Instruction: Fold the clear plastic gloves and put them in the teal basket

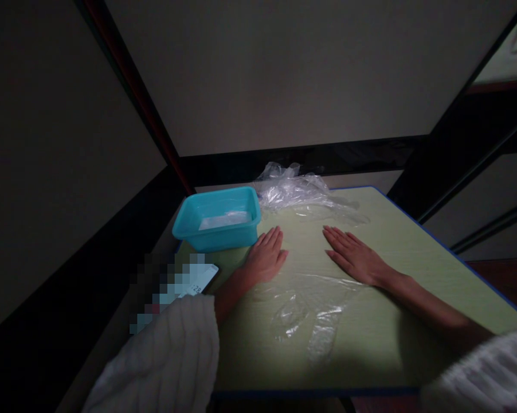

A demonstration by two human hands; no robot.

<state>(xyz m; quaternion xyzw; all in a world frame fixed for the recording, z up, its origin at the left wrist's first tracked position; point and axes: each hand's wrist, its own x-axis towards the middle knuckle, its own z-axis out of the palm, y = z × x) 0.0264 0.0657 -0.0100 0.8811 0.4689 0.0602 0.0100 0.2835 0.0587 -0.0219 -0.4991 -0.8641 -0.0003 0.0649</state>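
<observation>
Two bare hands lie palm down on the table (pixel 430 269), one on each side of a thin, clear plastic film (pixel 327 315). Taking twelve o'clock as straight ahead of us, the film lies at between four and five o'clock from our left hand (pixel 266 255) and at about seven from our right hand (pixel 355 258), so it sits nearer our body than either set of fingers. Our left fingers point to one o'clock, our right ones to between ten and eleven, all away from the film; it is the heels of the hands that come closest to it. Which hand is nearer we cannot say for sure, nor whether either touches its faint edge. Its spread seems longest from nine to three, with a creased strip trailing toward seven, though the clear outline is hard to trace.

Both hands are flat and unclenched, fingers side by side, thumbs held apart, and we grip nothing. At twelve, beyond our fingertips, sits a crumpled heap of clear plastic (pixel 290 192). A blue basin (pixel 218 236) stands at ten from our left hand, just beside its fingers, and a phone (pixel 204 278) lies at eight.
</observation>
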